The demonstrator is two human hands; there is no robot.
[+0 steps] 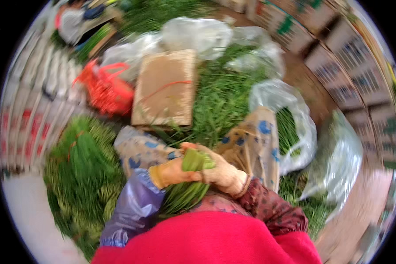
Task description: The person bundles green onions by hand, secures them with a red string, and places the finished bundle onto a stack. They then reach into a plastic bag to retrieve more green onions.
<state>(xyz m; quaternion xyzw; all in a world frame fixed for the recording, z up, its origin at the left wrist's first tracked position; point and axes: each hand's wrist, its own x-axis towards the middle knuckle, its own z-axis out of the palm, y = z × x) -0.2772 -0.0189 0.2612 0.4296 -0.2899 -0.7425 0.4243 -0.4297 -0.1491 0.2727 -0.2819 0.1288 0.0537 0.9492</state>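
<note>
Both my hands, in pale orange gloves, meet in front of my body around a bunch of thin green stalks that look like chives. My left hand wraps it from the left, and my right hand closes on it from the right. The cut light-green ends stick up between the hands, while the long leaves hang down toward my lap. To the left of my knee lies a large pile of tied green bunches. Loose green stalks are heaped ahead of my hands, between my knees and beyond.
A worn brown board with a red string across it lies ahead. Left of it sits a red plastic bag. Clear plastic bags lie behind, and another clear bag with greens stands right. Stacked cartons line the far right.
</note>
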